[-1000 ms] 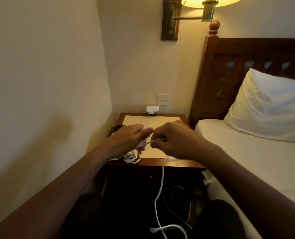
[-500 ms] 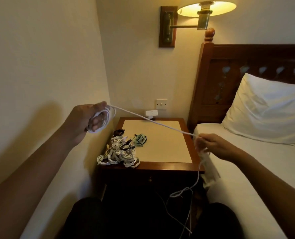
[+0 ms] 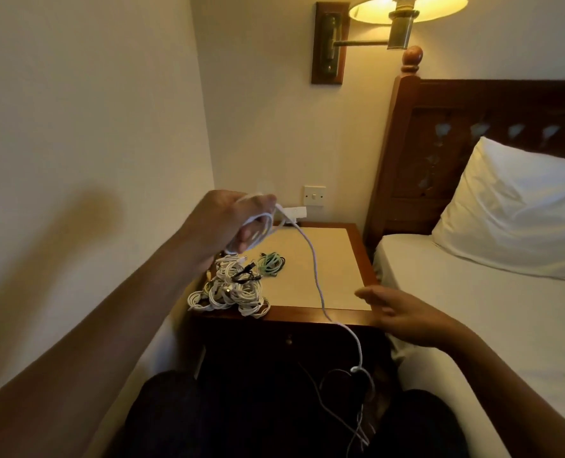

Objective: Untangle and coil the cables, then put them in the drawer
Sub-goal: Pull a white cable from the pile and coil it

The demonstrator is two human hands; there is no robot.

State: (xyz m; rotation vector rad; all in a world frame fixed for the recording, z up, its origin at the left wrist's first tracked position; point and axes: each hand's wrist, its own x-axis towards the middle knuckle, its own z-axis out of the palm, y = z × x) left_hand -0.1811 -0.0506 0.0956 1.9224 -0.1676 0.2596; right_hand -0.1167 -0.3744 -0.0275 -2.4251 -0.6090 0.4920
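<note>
While L hand (image 3: 230, 223) grips coiled white cable (image 3: 313, 259), tail hangs below grip.

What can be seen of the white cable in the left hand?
The white cable is thin and smooth. Several loops are coiled in the left hand, which grips them above the bedside table. The rest hangs slack, crosses the table's front edge and ends in loose curls down between the knees. The right hand, open, is near it but not touching.
</note>
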